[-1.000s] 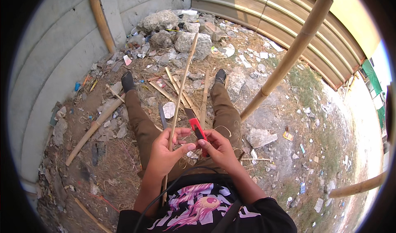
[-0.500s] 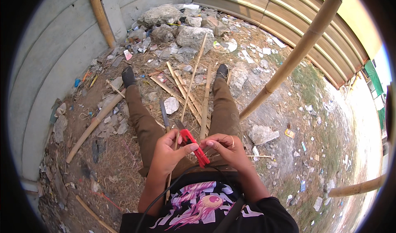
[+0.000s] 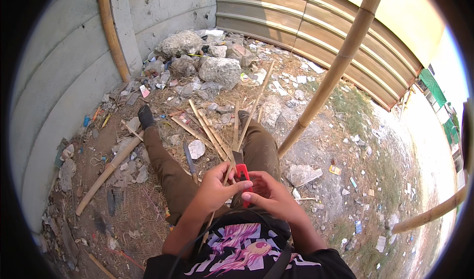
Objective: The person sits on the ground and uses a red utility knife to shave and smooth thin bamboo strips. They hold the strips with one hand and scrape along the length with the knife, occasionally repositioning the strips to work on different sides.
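A long thin bamboo strip (image 3: 256,100) slants up and away from my left hand (image 3: 219,186), whose fingers are closed around it. My left thumb also presses against a red-handled cutter (image 3: 241,170), its dark blade pointing away from me beside the strip. Around the lower part of that red handle my right hand (image 3: 269,194) is closed, thumb on top. Between my legs a long dark-bladed knife (image 3: 189,159) lies on the ground. Several split bamboo pieces (image 3: 202,126) lie past my hands, near my right foot.
Broken rocks (image 3: 219,71) and litter are heaped at the far wall. A thick bamboo pole (image 3: 331,74) rises at the right; another pole (image 3: 429,217) juts in from the right edge. A bamboo length (image 3: 108,172) lies left of my left leg, near the grey wall (image 3: 64,86).
My right hand has moved from beside the cutter to close on its handle. The cutter has turned more upright, and the strip's far end has swung right. The view has shifted, and my right leg is drawn nearer.
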A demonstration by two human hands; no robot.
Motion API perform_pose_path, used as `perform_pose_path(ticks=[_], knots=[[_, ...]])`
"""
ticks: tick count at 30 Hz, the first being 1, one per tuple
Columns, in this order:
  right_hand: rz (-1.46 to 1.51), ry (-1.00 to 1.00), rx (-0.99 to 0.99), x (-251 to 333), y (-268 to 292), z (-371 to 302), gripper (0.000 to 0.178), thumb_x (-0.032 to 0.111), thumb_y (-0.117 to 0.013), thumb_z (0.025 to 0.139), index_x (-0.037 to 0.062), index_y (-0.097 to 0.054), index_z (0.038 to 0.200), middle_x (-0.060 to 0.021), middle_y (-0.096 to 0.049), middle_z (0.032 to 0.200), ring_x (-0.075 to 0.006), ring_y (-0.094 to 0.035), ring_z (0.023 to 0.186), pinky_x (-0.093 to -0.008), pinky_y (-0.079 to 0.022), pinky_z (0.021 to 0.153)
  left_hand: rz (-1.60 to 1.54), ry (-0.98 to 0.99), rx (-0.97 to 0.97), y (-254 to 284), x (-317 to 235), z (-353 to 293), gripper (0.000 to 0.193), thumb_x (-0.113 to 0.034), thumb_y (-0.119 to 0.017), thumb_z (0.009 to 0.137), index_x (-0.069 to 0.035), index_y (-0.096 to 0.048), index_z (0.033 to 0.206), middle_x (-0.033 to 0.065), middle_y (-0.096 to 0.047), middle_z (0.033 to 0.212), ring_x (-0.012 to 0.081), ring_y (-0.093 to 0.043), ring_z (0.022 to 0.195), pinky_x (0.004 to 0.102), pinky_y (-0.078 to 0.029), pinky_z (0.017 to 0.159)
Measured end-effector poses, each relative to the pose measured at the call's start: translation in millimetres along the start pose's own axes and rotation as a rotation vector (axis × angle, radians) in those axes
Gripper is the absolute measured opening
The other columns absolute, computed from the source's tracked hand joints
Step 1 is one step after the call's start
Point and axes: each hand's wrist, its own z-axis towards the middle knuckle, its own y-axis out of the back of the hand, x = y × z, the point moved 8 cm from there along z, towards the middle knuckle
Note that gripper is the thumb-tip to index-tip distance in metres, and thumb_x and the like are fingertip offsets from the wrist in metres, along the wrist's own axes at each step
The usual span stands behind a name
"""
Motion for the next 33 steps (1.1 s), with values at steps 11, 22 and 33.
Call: perform_pose_path(ticks=[11,22,33], knots=[[-0.304,0.088,-0.371,-57.5,75.1,14.7,0.023,0.022,-0.057,0.098,0.0002,-0.062,0.102,-0.0048,-0.053,0.069,-0.0156,-0.056,0.063,-0.0342,-0.045,0.06,0.379,0.088,-0.019,1.3,17.0,-26.1,0.034,-0.034,-0.043,0.11,-0.006,-0.045,0.09,0.0006,-0.046,0.072,0.0095,-0.045,0.056,0.0256,-0.041,0.052],[-1.023,0.207,-0.09,-101.8,22.8,32.0,0.035,0.041,-0.054,0.102,0.0088,-0.054,0.089,-0.0138,-0.063,0.07,-0.0365,-0.064,0.061,-0.0469,-0.047,0.052,-0.22,0.544,0.173,20.9,136.3,-76.1,0.036,-0.044,-0.033,0.111,-0.014,-0.04,0.091,-0.0056,-0.032,0.066,0.0036,-0.027,0.054,0.0211,-0.024,0.049],[-0.958,0.166,-0.184,-109.2,45.5,44.0,0.035,0.044,-0.063,0.097,0.0115,-0.063,0.082,-0.0125,-0.058,0.054,-0.0349,-0.062,0.051,-0.0455,-0.045,0.046,-0.182,0.647,0.116,16.1,126.1,-82.9,0.034,-0.042,-0.034,0.111,-0.013,-0.042,0.096,-0.0063,-0.029,0.061,0.0052,-0.027,0.049,0.023,-0.024,0.046]])
